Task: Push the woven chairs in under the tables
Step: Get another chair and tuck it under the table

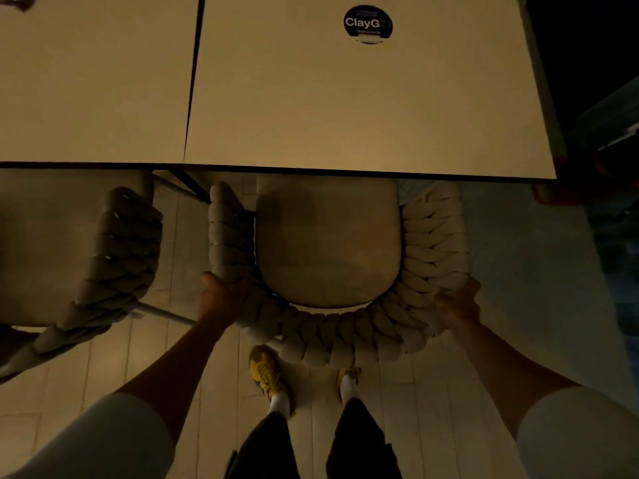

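Step in hand: pushing one woven chair (328, 250) in under the right-hand table (345, 108); judged partly done.
Chair position: the front of the seat cushion lies beneath the table's near edge. Most of the cushion and the whole woven back stand outside it.
Left hand (218, 299): curled over the left rear corner of the woven back, gripping the braid.
Right hand (456, 305): curled likewise over the right rear corner, gripping the braid.
Stance: the person stands directly behind the chair in yellow shoes (268, 373), one of them partly hidden below the backrest.
Tables: the right-hand table stands beside the left-hand table (93, 81) with a narrow gap between them. A round dark sticker (368, 24) lies on the far part of the right-hand one.
Neighbouring chair (114, 257): at the left-hand table, set at an angle, with no hand on it (lighting is dim, so how far its seat reaches under cannot be told).
Next move, judged: an even forward push from both hands, keeping the chair square to the table edge.
Point to watch: whether the woven arms will pass under the tabletop cannot be told from here. If they do not, the push should stop when they meet the edge.
Outstanding, judged: the neighbouring chair appears to need straightening and pushing in afterwards.
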